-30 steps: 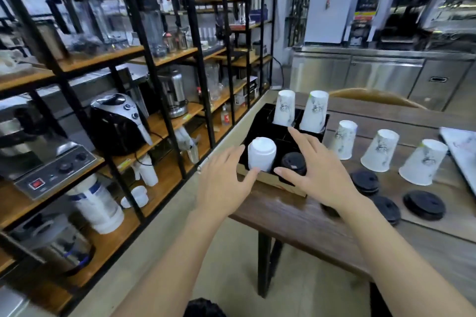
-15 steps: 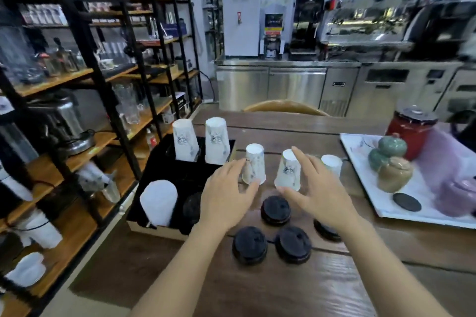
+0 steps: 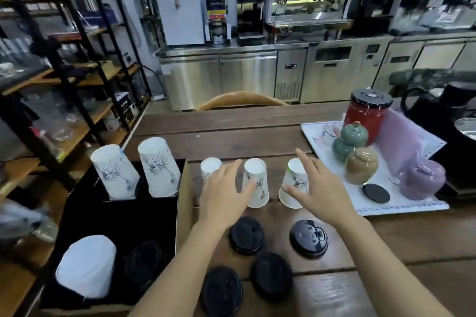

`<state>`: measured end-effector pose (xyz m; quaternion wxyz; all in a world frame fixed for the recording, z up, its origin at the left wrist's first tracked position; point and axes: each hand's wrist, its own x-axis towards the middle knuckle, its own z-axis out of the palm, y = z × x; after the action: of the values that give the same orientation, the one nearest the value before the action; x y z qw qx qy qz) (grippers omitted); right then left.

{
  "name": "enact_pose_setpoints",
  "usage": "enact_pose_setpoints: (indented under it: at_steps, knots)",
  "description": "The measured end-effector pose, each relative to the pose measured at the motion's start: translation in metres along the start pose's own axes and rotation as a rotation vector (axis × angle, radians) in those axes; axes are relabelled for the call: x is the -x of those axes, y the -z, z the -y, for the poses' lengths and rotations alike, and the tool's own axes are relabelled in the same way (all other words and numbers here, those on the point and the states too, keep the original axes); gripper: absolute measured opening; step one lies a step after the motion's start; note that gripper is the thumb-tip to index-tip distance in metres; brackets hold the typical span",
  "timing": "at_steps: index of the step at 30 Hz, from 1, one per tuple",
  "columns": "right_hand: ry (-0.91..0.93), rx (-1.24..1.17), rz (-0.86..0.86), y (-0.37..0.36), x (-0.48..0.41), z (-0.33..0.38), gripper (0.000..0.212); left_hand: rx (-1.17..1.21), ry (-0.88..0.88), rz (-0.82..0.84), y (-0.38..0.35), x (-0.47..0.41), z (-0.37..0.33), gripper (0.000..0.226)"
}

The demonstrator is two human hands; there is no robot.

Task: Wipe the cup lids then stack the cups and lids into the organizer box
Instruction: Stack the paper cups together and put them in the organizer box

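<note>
Three white paper cups stand upside down in a row on the wooden table: a left cup (image 3: 210,168), a middle cup (image 3: 255,183) and a right cup (image 3: 293,185). My left hand (image 3: 224,195) hovers open between the left and middle cups, its fingertips touching the middle one. My right hand (image 3: 319,188) is open beside the right cup. Several black lids (image 3: 246,235) (image 3: 309,238) lie in front of the cups. The black organizer box (image 3: 184,203) at the left holds three inverted cups (image 3: 114,171) (image 3: 158,170) (image 3: 86,265) and a black lid (image 3: 143,262).
A white tray (image 3: 401,204) at the right carries a red canister (image 3: 365,113), small ceramic jars, a purple pot and one black lid (image 3: 375,193). Shelving racks run along the left. A chair back (image 3: 240,100) stands at the table's far edge.
The view has swung right from the organizer box to the cups on the table. Both hands left the box and moved up to the row of cups.
</note>
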<state>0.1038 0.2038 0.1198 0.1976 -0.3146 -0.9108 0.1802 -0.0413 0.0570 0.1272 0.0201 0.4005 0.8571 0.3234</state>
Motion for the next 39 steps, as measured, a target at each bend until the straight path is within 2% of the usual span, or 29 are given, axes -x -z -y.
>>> enact_pose_setpoints:
  at_steps: [8,13,20,25,32,39]
  knots:
    - [-0.151,0.004,-0.032,-0.014,-0.026,-0.022,0.080,0.032,-0.034,0.124,-0.032,-0.045,0.013,0.059]
    - [-0.189,-0.013,-0.052,-0.029,-0.041,-0.035,0.069,0.086,0.026,0.241,-0.056,-0.068,0.028,0.046]
    - [-0.210,-0.017,0.061,-0.052,-0.062,-0.050,0.059,0.180,0.064,0.301,-0.080,-0.088,0.040,0.061]
    - [-0.282,-0.038,0.141,-0.066,-0.070,-0.064,0.054,0.204,0.097,0.332,-0.096,-0.096,0.047,0.058]
    - [-0.322,-0.162,0.116,-0.080,-0.070,-0.072,0.055,0.344,0.127,0.235,-0.102,-0.092,0.048,0.053]
    - [-0.341,-0.310,0.070,-0.081,-0.065,-0.073,0.086,0.619,0.040,0.020,-0.070,-0.106,0.015,0.050]
